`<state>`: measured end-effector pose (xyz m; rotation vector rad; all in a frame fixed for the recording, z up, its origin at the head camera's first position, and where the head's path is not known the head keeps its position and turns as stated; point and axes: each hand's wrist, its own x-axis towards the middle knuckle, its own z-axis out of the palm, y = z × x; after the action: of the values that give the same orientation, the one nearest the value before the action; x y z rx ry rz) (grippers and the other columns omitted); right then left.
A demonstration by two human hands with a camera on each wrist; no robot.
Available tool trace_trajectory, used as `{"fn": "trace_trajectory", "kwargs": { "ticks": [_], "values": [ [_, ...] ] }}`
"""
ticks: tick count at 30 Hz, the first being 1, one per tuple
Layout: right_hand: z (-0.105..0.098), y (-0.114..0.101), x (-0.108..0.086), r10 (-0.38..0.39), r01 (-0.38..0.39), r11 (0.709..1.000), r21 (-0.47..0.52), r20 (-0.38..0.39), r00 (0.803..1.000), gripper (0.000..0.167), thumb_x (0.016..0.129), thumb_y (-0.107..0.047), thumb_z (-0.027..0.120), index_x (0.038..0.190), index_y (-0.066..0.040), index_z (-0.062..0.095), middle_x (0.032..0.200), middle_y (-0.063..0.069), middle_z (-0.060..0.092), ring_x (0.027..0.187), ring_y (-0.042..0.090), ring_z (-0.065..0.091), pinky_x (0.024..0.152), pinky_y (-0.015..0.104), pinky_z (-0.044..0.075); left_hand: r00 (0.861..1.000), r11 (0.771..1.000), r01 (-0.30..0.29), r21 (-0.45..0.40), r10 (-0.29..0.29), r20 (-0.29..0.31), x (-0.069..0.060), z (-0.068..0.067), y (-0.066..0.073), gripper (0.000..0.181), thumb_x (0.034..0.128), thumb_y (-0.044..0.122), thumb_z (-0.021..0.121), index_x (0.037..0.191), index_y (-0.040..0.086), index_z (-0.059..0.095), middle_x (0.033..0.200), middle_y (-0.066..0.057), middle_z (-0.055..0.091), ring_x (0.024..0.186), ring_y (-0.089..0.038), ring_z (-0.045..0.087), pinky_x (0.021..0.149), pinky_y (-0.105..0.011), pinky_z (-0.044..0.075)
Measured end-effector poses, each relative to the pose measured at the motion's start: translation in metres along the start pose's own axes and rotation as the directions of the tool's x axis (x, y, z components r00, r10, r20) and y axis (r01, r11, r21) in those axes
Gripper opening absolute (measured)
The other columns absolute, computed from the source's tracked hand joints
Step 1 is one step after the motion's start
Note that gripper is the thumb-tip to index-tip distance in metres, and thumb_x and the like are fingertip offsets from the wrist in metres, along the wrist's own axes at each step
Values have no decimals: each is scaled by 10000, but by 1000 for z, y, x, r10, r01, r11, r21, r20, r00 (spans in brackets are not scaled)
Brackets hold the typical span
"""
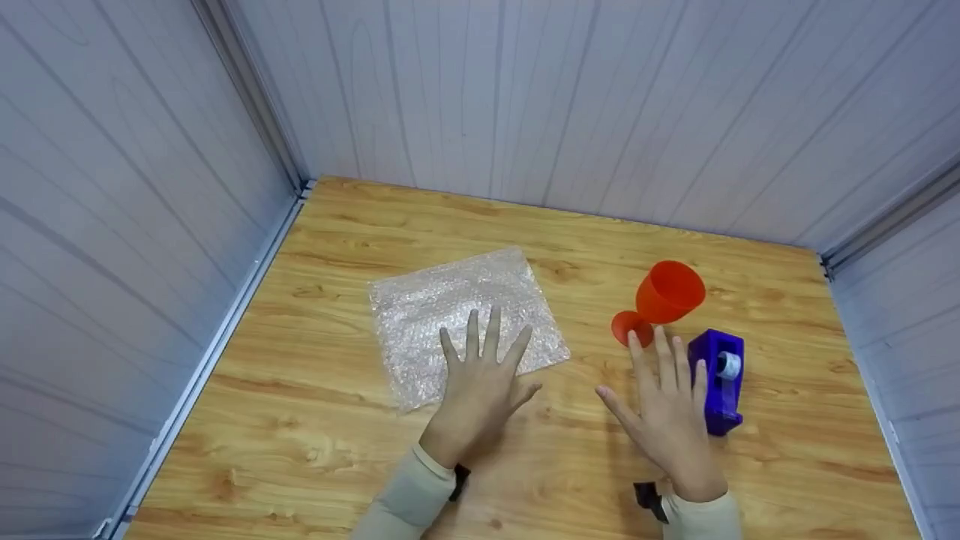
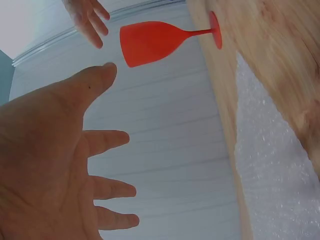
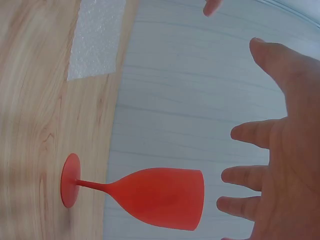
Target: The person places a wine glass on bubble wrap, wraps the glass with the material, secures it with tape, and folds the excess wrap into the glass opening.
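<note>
Above the table (image 1: 300, 442), both hands spread their fingers wide: the left hand (image 1: 480, 386) over the near edge of the bubble wrap (image 1: 450, 300), the right hand (image 1: 670, 420) with the red goblet (image 1: 670, 296) upright just beyond its fingertips and the tape dispenser (image 1: 718, 405) to its right.

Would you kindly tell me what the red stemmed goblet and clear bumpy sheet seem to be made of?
The red stemmed goblet is probably matte plastic: even, opaque colour. The clear bumpy sheet is likely glossy plastic film: many small glints.

Table (image 1: 300, 360) (woodgrain): bubblewrap (image 1: 427, 315), goblet (image 1: 667, 296), dispenser (image 1: 718, 394).
</note>
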<state>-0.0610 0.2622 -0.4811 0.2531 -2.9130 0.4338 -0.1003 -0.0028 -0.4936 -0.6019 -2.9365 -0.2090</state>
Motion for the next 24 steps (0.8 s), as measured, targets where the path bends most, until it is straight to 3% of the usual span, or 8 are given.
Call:
{"fn": "trace_trajectory", "kwargs": {
  "ticks": [5, 11, 19, 24],
  "values": [
    [1, 2, 1, 0, 0, 1000, 9, -8, 1000, 837, 949, -574, 582, 1592, -137, 270, 1617, 237, 169, 1479, 449, 80, 1125, 675, -53, 999, 998, 32, -53, -32, 10, 1, 1, -13, 663, 979, 525, 562, 1552, 248, 376, 1581, -241, 261, 1399, -501, 288, 1040, -700, 311],
    [2, 4, 1, 7, -7, 1000, 27, -6, 1000, 826, 953, -560, 588, 1590, -138, 274, 1607, 245, 194, 1465, 470, 120, 1126, 678, -43, 996, 992, 84, -95, -82, 23, -4, 6, -36, 644, 959, 393, 660, 1518, 176, 425, 1514, -278, 352, 1321, -496, 402, 964, -593, 459],
    [2, 7, 1, 39, -39, 998, 44, 8, 999, 828, 964, -561, 570, 1592, -123, 255, 1603, 249, 200, 1462, 474, 125, 1134, 666, -38, 986, 976, 157, -151, -145, 84, -14, 24, -63, 612, 947, 274, 689, 1486, 108, 451, 1457, -304, 404, 1269, -487, 445, 888, -574, 504],
    [6, 10, 1, 22, -18, 997, 76, -54, 998, 791, 957, -491, 628, 1560, -78, 326, 1563, 261, 286, 1406, 503, 254, 1112, 703, 108, 979, 970, 189, -154, -175, 100, -22, 37, -74, 586, 921, 236, 718, 1437, 76, 492, 1405, -311, 448, 1206, -478, 489, 830, -564, 524]
  ]
}}
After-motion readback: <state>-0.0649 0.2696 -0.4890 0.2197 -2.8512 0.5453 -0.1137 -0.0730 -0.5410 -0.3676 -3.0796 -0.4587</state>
